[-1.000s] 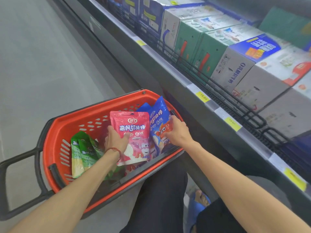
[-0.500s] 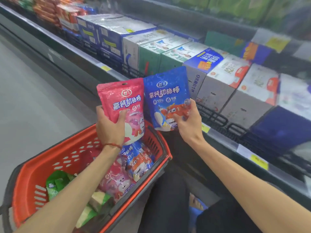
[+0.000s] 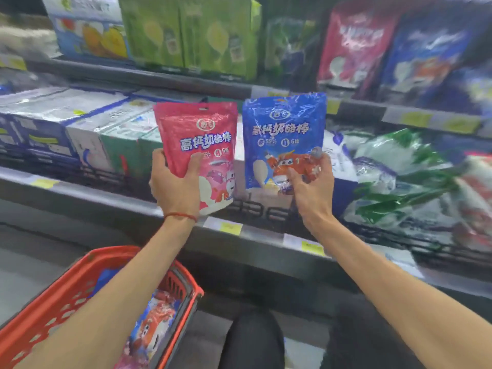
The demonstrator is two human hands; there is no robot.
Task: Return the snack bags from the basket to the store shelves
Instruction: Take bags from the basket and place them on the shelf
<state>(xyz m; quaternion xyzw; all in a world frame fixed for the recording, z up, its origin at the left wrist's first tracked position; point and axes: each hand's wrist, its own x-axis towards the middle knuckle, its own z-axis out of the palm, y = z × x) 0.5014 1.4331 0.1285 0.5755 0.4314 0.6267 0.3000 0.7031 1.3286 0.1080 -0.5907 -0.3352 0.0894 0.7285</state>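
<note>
Our left hand (image 3: pixel 174 187) grips a glossy pink plastic snack pouch (image 3: pixel 198 139) round its lower half, thumb across the front. Our right hand (image 3: pixel 312 190) pinches the lower right corner of a matching glossy blue plastic pouch (image 3: pixel 283 134). Both pouches stand upright, side by side, in front of the grey shelf edge (image 3: pixel 266 235), each printed with white lettering and a cartoon robot. Below left, the red perforated plastic basket (image 3: pixel 53 302) holds another blue pouch (image 3: pixel 151 326).

Setting: retail shop, grocery aisle. Evidence: shelf edge (image 3: pixel 111 206) just below the left hand (image 3: pixel 174 187) bore yellow price tags (image 3: pixel 230 227); boxed cartons (image 3: pixel 80 139) stood left of it; packaged bags (image 3: pixel 356 46) were racked above the right hand (image 3: pixel 314 187); red shopping basket (image 3: pixel 53 310) sat beneath the left forearm.
</note>
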